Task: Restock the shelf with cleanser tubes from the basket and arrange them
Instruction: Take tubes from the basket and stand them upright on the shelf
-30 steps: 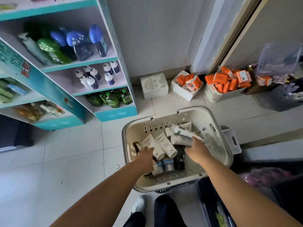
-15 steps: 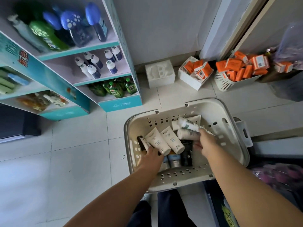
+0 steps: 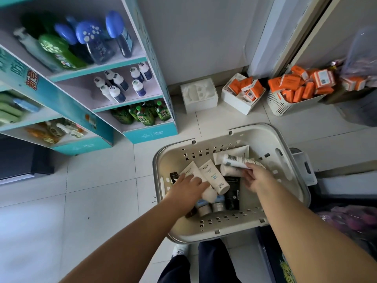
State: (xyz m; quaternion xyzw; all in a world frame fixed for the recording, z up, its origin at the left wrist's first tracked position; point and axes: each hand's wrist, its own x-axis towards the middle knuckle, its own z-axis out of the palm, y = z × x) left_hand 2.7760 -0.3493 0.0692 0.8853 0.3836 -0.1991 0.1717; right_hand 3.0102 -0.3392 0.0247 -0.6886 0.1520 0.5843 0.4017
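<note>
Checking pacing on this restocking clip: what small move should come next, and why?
Probably secure both grips and lift: the left hand lies over a cream squeeze tube, the right hand touches a white barcoded tube, and both tubes lie inside the cream perforated plastic basket, not on the teal shelf unit.

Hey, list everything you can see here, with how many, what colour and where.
basket: one, cream, floor centre
cream tubes: about four, in basket
barcoded tube: one, white, basket's far side
dark tube: one, black, basket bottom
shelf: one, teal and white, left
blue-capped bottles: several, upper level
small white bottles: about eight, white and navy, middle level
green pouches: several, lowest level
foam box: one, white, by wall
orange boxes: many, two white containers, by wall
left hand: grips a cream tube
right hand: pinches barcoded tube
</note>
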